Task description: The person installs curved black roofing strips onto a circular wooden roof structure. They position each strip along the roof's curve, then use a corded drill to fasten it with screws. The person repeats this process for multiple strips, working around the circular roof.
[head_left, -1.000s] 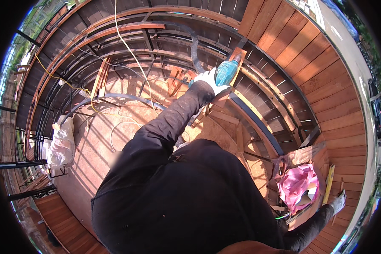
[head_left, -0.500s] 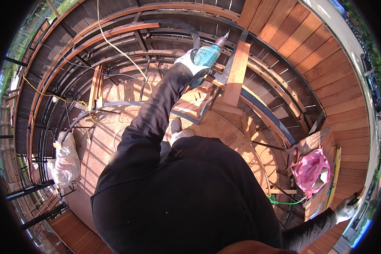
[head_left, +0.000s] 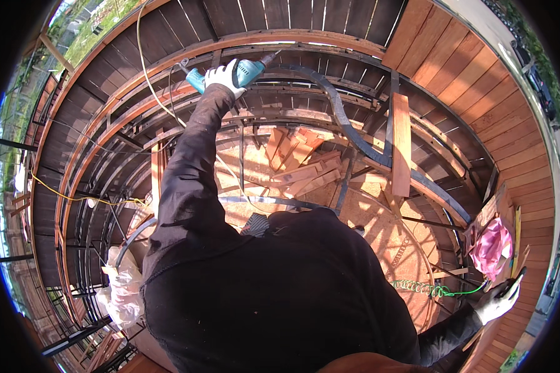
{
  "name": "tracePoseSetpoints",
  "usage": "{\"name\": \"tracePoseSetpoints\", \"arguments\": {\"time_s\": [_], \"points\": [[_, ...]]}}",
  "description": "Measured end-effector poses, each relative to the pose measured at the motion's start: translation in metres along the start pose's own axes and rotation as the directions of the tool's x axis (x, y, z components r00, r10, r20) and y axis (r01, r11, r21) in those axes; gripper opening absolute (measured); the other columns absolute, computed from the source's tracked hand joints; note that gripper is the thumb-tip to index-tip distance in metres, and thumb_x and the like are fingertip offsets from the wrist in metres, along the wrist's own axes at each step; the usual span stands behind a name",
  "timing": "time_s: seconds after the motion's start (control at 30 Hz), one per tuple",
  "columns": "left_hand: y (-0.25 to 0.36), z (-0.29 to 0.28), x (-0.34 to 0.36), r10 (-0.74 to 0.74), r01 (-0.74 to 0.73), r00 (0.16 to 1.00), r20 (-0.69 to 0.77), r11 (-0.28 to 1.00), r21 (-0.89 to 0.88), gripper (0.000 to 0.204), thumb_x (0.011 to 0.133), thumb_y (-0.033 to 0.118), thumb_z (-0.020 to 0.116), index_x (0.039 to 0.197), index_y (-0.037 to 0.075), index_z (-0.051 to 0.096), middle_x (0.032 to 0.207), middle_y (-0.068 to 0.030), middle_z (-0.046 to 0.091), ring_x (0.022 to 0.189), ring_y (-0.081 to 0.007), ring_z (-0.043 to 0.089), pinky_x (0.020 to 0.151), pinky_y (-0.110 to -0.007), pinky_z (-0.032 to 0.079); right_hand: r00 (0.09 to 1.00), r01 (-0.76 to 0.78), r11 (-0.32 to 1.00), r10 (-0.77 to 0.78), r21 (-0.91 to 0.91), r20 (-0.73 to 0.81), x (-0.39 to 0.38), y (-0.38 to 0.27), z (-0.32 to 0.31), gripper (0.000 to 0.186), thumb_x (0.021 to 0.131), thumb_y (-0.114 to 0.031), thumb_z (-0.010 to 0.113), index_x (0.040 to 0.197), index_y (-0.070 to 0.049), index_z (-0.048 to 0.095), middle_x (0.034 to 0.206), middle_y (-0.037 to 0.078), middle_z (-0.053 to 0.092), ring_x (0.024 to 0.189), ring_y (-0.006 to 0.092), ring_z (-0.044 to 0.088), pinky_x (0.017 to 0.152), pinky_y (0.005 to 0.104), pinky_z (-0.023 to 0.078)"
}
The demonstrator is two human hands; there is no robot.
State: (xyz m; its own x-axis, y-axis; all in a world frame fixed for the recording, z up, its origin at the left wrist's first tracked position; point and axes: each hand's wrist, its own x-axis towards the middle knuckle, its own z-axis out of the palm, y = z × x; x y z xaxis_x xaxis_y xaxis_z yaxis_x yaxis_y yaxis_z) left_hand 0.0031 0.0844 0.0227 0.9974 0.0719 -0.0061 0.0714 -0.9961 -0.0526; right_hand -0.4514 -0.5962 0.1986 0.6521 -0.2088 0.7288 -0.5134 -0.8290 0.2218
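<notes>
My left hand (head_left: 223, 79), in a white glove, is stretched far forward and closed around a teal power drill (head_left: 250, 72). The drill lies sideways above the curved metal and timber framing, its bit pointing right. No contact between the bit and the frame can be made out. At the lower right, my gloved right hand (head_left: 499, 303) is held out beside the reddish wooden planks (head_left: 532, 211), with fingers extended. Whether it touches the planks is unclear. A pink bag (head_left: 493, 248) lies just beyond that hand.
Curved dark metal rails (head_left: 342, 112) cross in front of me. A loose board (head_left: 402, 146) leans over them. Cut wood pieces (head_left: 305, 171) lie on the floor below. A pale cable (head_left: 152, 81) hangs at left, a green coiled hose (head_left: 420, 287) at right, a white sack (head_left: 123, 289) lower left.
My left hand has carried the drill leftward and farther forward, away from the leaning board. My right hand has shifted slightly, its fingers now more extended. The whole view has turned a little.
</notes>
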Motion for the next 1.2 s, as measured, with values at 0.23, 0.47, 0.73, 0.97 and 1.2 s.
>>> {"name": "tracePoseSetpoints", "arguments": {"time_s": [0.23,0.47,0.73,0.97,1.2], "points": [[-0.049,0.041,0.103,-0.052,0.043,0.996,0.066,0.991,0.13,0.098,0.066,0.06,0.072,0.149,0.03,0.028,0.145,-0.0118,0.044,0.134,-0.0308,0.042,0.112,-0.049,0.027,0.992,-0.013,0.998,0.005,0.056,0.126,-0.072,-0.036,0.001,0.043,0.09,-0.004,0.058,0.132,-0.003,0.051,0.12,0.022,0.058,0.108,0.0376,0.057,0.092,0.0433,0.046],[-0.118,0.107,0.163,-0.023,0.03,0.995,0.095,0.996,-0.079,0.106,0.065,0.057,0.076,0.152,0.029,0.022,0.149,-0.0113,0.04,0.134,-0.033,0.042,0.11,-0.044,0.036,0.944,-0.244,0.926,0.159,0.287,0.29,-0.089,-0.109,-0.009,0.04,0.089,0.002,0.057,0.128,-0.003,0.055,0.105,0.014,0.06,0.085,0.0251,0.062,0.077,0.0337,0.05],[-0.031,0.043,0.092,-0.145,0.164,0.976,-0.164,0.98,0.112,0.096,0.071,0.056,0.073,0.149,0.024,0.029,0.146,-0.0145,0.041,0.132,-0.0361,0.041,0.111,-0.049,0.029,0.905,-0.324,0.788,0.098,0.523,0.414,-0.102,-0.161,0.024,0.043,0.09,0.004,0.051,0.132,0.007,0.047,0.121,0.018,0.06,0.11,0.0223,0.059,0.096,0.0312,0.045],[0.164,0.108,-0.069,0.445,-0.286,0.895,-0.016,0.546,-0.787,0.024,0.083,0.02,0.067,0.099,0.003,0.066,0.096,-0.0164,0.069,0.09,-0.0325,0.067,0.084,-0.037,0.052,0.856,-0.484,0.543,0.132,0.686,0.5,-0.08,-0.219,0.037,0.036,0.086,0.002,0.057,0.122,0.004,0.056,0.102,0.017,0.063,0.087,0.0259,0.062,0.079,0.033,0.049],[0.298,0.16,-0.155,0.666,-0.436,0.74,0.093,0.58,-0.688,0.035,0.09,0.027,0.059,0.117,0.005,0.059,0.099,-0.0215,0.067,0.091,-0.037,0.065,0.08,-0.044,0.051,0.824,-0.547,0.318,0.041,0.774,0.566,-0.085,-0.22,0.043,0.038,0.087,0.004,0.052,0.125,0.004,0.053,0.102,0.015,0.066,0.09,0.023,0.064,0.08,0.0316,0.051]]}}
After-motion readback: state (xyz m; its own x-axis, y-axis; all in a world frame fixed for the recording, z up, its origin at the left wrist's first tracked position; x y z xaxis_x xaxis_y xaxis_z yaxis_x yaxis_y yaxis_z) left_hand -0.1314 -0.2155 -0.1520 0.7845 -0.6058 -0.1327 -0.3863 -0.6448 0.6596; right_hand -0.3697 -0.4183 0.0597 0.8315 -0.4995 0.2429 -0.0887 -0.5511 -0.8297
